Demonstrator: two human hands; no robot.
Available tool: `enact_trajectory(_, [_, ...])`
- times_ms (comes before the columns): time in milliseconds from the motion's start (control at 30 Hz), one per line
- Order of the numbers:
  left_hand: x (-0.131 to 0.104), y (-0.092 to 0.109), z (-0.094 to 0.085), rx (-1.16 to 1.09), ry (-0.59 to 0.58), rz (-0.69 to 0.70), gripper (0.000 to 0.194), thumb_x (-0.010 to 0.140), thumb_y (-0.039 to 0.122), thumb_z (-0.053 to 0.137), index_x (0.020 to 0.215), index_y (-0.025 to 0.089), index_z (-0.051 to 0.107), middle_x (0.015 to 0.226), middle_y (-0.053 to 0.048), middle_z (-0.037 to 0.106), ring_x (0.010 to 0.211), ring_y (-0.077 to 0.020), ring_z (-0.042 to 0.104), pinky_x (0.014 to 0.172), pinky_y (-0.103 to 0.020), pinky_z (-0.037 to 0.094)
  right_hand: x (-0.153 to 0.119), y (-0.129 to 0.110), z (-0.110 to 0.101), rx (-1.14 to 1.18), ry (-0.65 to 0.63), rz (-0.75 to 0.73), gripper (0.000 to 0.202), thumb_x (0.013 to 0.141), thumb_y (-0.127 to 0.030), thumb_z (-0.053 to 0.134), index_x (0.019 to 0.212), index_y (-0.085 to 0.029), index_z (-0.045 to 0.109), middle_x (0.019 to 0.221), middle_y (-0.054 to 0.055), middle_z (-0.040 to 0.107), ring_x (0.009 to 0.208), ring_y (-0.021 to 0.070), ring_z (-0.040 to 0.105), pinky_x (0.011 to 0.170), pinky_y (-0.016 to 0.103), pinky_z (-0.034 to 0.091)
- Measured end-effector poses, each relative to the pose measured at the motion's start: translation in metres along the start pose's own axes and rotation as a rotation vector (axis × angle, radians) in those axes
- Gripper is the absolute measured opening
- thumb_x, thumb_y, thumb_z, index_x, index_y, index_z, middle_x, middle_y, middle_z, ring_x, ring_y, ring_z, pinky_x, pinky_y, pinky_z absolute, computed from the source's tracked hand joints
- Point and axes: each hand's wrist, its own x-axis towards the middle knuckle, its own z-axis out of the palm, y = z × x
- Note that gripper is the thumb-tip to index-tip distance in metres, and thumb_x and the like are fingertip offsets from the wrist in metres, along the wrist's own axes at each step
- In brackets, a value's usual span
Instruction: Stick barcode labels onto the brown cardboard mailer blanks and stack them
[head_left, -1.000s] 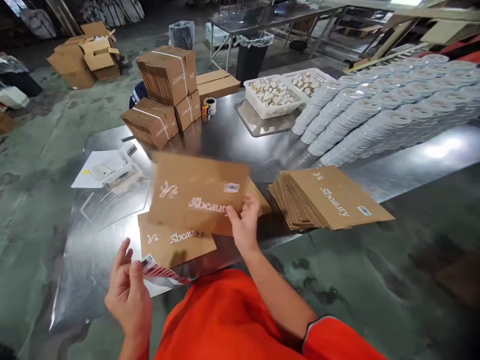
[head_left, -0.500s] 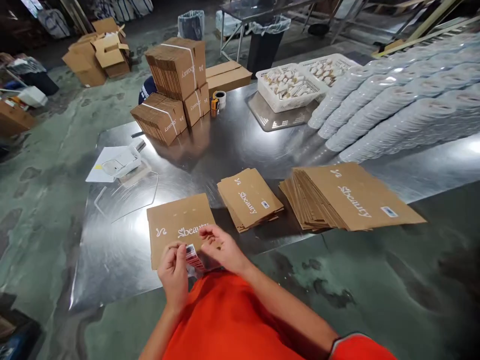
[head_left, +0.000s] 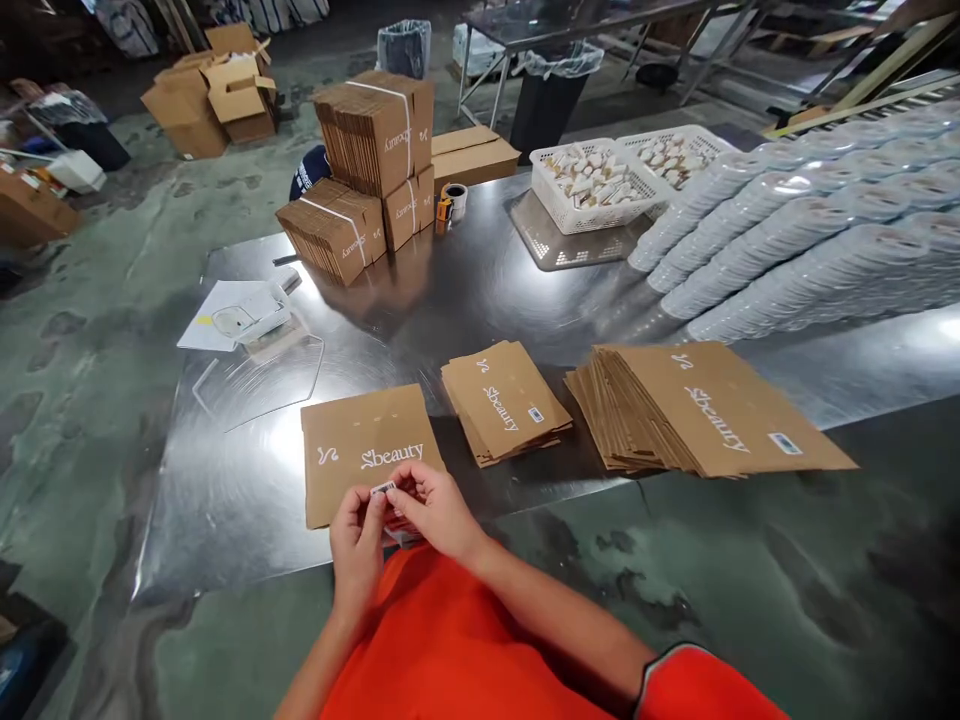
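Left hand [head_left: 354, 545] and right hand [head_left: 439, 515] both pinching small red-and-white label strip [head_left: 383, 487] between fingertips, at near edge of flat brown printed cardboard sheet [head_left: 358, 425]; can't tell if touching. From hands: small brown cardboard pile [head_left: 504, 400] at 2 o'clock, larger brown cardboard stack [head_left: 720, 420] farther, toward 3. All cardboard on shiny metal desk [head_left: 472, 300].

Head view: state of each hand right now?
Left hand: closed, holding the label strip between thumb and fingers.
Right hand: thumb and fingers at the same strip; whether closed on it cannot be told.
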Motion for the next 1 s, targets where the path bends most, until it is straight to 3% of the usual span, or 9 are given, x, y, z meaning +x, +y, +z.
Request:
enact_trajectory(233, [0.001, -0.009, 0.001, 0.253, 0.115, 0.118, 0.042, 0.081, 0.049, 0.056, 0.054, 0.017, 0.050, 0.053, 0.003, 0.046, 0.053, -0.0100, 0.041, 0.051, -0.021, 0.035, 0.002, 0.002, -0.001, -0.203, 0.118, -0.139, 0.017, 0.080, -0.034, 0.058, 0.074, -0.018, 0.059, 0.071, -0.001, 0.058, 0.063, 0.0104, 0.052, 0.058, 0.021, 0.042])
enact_trajectory(367, [0.008, -0.016, -0.008, 0.265, 0.171, 0.083, 0.048, 0.078, 0.055, 0.057, 0.049, 0.018, 0.046, 0.049, 0.004, 0.038, 0.051, -0.0093, 0.035, 0.050, -0.022, 0.030, 0.039, 0.012, -0.028, -0.332, 0.346, -0.251, 0.018, 0.079, -0.031, 0.056, 0.068, -0.018, 0.058, 0.077, 0.002, 0.057, 0.069, 0.0126, 0.052, 0.064, 0.024, 0.042])
enact_trajectory(467, [0.022, -0.025, -0.016, 0.222, 0.159, 0.011, 0.051, 0.073, 0.062, 0.057, 0.050, 0.018, 0.046, 0.050, 0.004, 0.038, 0.051, -0.0095, 0.035, 0.050, -0.022, 0.030, 0.079, 0.026, -0.051, -0.484, 0.451, -0.192, 0.016, 0.074, -0.026, 0.057, 0.060, -0.017, 0.057, 0.074, 0.002, 0.055, 0.073, 0.0146, 0.051, 0.071, 0.027, 0.043])
enact_trajectory(633, [0.041, -0.036, -0.021, 0.236, 0.140, -0.027, 0.059, 0.065, 0.071, 0.058, 0.045, 0.019, 0.037, 0.048, 0.006, 0.031, 0.050, -0.0086, 0.030, 0.047, -0.022, 0.027, 0.113, 0.043, -0.061, -0.611, 0.421, -0.093, 0.017, 0.072, -0.022, 0.059, 0.056, -0.017, 0.058, 0.072, 0.004, 0.057, 0.083, 0.0177, 0.054, 0.077, 0.029, 0.042])
enact_trajectory(1000, [0.040, -0.035, -0.018, 0.241, 0.113, -0.044, 0.059, 0.066, 0.072, 0.056, 0.047, 0.020, 0.036, 0.049, 0.006, 0.030, 0.050, -0.0086, 0.029, 0.048, -0.022, 0.026, 0.115, 0.046, -0.055, -0.783, 0.459, -0.073, 0.016, 0.075, -0.018, 0.058, 0.060, -0.016, 0.063, 0.081, 0.006, 0.059, 0.079, 0.0156, 0.056, 0.074, 0.026, 0.043])
